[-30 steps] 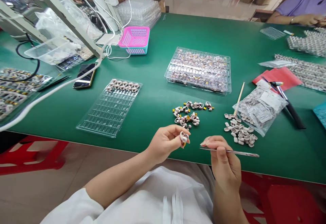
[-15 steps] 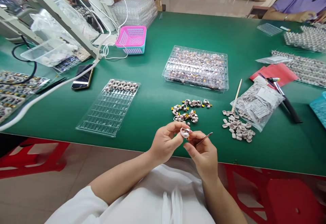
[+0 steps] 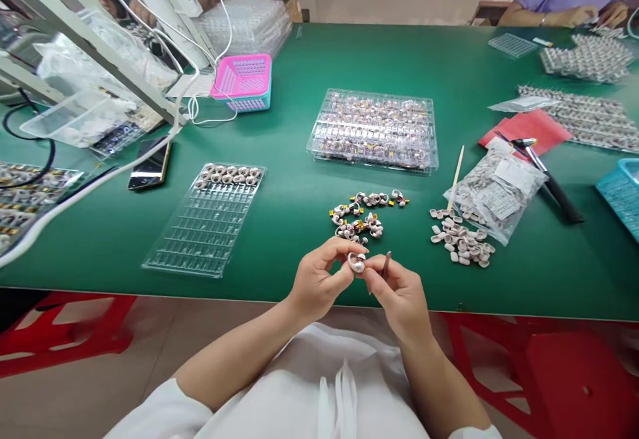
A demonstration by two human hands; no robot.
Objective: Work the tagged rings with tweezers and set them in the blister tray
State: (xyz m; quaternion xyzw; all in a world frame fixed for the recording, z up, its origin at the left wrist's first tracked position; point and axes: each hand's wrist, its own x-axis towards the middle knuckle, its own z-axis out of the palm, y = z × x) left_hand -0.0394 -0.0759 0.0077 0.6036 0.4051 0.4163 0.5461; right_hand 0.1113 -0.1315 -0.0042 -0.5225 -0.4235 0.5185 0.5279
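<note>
A small white, ring-shaped earphone part (image 3: 355, 263) is pinched between the thumb and fingers of my left hand (image 3: 322, 278). My right hand (image 3: 397, 292) has its fingers curled around a thin dark tool (image 3: 387, 265), which points upward. The right thumb and index fingertips meet the lower right side of the white part. Just beyond my hands, several similar parts with yellow tabs (image 3: 372, 225) lie in a loose group. To the right is a pile of small pale shell pieces (image 3: 464, 243).
A partly filled clear tray (image 3: 200, 226) lies left, near a phone (image 3: 150, 163) and a pink-and-blue basket (image 3: 244, 83). Stacked filled trays (image 3: 372, 130) stand ahead. On the right are a bag of shells (image 3: 499, 189), a black-handled hammer (image 3: 554, 189) and a wooden stick (image 3: 456, 176). Another person sits far right.
The thin tool in my right hand has swung from slanting rightward to nearly upright. My right fingers are closer to the white part. The whole view has shifted slightly.
</note>
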